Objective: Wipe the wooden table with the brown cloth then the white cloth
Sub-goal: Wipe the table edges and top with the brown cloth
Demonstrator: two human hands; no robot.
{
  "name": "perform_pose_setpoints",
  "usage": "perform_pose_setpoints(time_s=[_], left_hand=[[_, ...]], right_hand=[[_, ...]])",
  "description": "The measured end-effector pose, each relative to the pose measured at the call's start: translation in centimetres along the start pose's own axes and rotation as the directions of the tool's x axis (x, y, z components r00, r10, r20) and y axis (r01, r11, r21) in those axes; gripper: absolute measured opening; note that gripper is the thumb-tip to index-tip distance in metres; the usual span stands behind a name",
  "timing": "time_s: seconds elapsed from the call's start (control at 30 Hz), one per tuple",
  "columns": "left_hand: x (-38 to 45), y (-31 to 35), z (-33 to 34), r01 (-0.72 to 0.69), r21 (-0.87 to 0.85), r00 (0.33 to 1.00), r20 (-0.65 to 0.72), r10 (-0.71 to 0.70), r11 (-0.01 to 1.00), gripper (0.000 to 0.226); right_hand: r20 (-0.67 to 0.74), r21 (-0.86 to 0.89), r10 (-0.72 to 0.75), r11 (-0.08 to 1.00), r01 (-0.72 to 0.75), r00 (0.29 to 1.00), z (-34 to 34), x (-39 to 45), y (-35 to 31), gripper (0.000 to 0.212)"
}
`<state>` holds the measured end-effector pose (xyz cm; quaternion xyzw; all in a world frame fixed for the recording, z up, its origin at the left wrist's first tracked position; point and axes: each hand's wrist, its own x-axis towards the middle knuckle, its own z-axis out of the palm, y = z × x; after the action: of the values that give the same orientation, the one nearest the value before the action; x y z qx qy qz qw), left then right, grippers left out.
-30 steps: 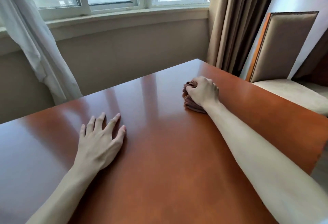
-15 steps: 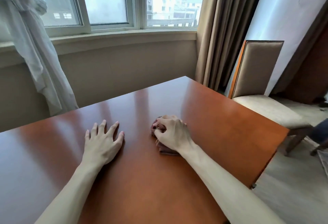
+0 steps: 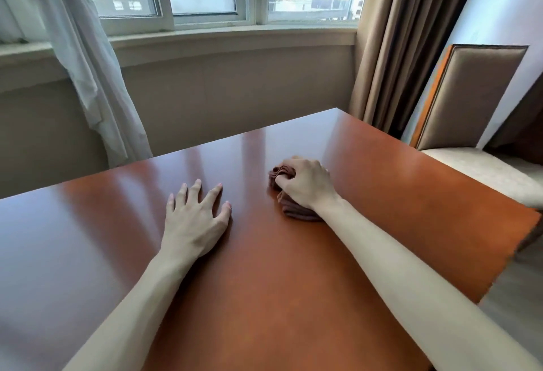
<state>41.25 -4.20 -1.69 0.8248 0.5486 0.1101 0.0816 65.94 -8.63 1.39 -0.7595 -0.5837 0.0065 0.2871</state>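
The glossy reddish wooden table [image 3: 382, 209] fills the lower view. My right hand [image 3: 305, 185] grips a bunched brown cloth [image 3: 296, 212] and holds it down on the tabletop near the middle. Most of the cloth is hidden under the hand. My left hand [image 3: 194, 221] rests flat on the table with fingers spread, a short way left of the cloth. No white cloth shows on the table.
A padded chair [image 3: 470, 100] stands past the table's right edge. Brown curtains [image 3: 396, 47] hang at the far right corner, a white sheer curtain [image 3: 88, 62] at the far left. A window sill [image 3: 220, 36] runs behind the table.
My right hand with the brown cloth slid from the far right part of the table toward the middle, closer to the left hand. The left hand stayed planted. The view tilted.
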Motion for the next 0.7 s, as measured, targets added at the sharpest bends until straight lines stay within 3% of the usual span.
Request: perform_pose_setpoints(time_s=[0.23,0.37,0.5,0.7], left_hand=[[0.3,0.0,0.6,0.01,0.03,0.999,-0.054,-0.009,0.999,0.071],[0.3,0.2,0.7,0.019,0.051,0.998,-0.068,-0.015,0.999,0.07],[0.5,0.2,0.4,0.032,0.031,0.999,-0.03,-0.031,0.999,0.068],[0.6,0.1,0.0,0.051,-0.071,0.999,-0.004,-0.051,0.996,0.057]], right_hand=[[-0.165,-0.129,0.145,0.977,-0.167,0.976,6.0,16.7,1.9,0.019],[-0.167,-0.139,0.187,0.968,-0.211,0.968,10.4,22.9,-1.0,0.017],[-0.106,-0.056,0.08,0.995,-0.086,0.991,11.6,21.1,-3.9,0.015],[0.062,0.157,-0.139,0.979,0.128,0.988,8.4,9.0,-6.5,0.031]])
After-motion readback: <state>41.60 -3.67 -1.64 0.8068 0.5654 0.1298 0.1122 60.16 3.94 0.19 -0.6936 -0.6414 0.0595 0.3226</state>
